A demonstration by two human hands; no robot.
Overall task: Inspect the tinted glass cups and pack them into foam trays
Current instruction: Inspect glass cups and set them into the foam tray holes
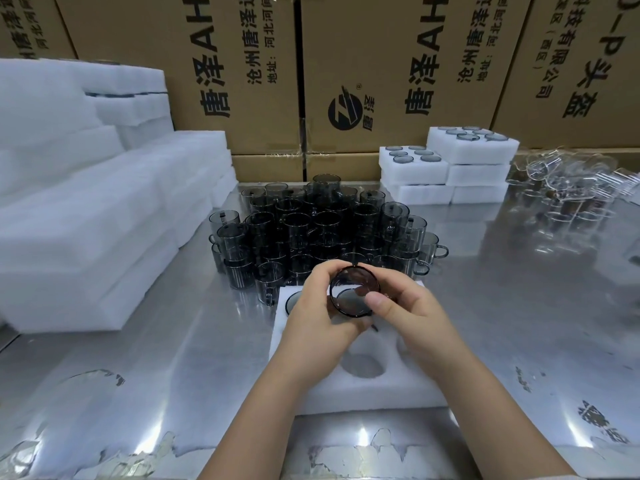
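Tinted cup (353, 292) tipped mouth-toward-me just above the foam tray (363, 389), left hand (311, 306) and right hand (408, 313) both curled round its wall — thin glass, I judge: light, stiff, slick, chip-prone at the rim — so grip the wall, gently.

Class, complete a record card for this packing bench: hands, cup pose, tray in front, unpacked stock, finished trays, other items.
Hands: left hand and right hand both grip the tinted glass cup
Cup pose: mouth tilted towards the camera, held over the foam tray
Tray in front: on the steel table, near pocket empty
Unpacked stock: cluster of tinted cups behind the tray
Finished trays: filled trays stacked at back right
Other items: blank foam stacks left, clear glassware right, cardboard boxes behind
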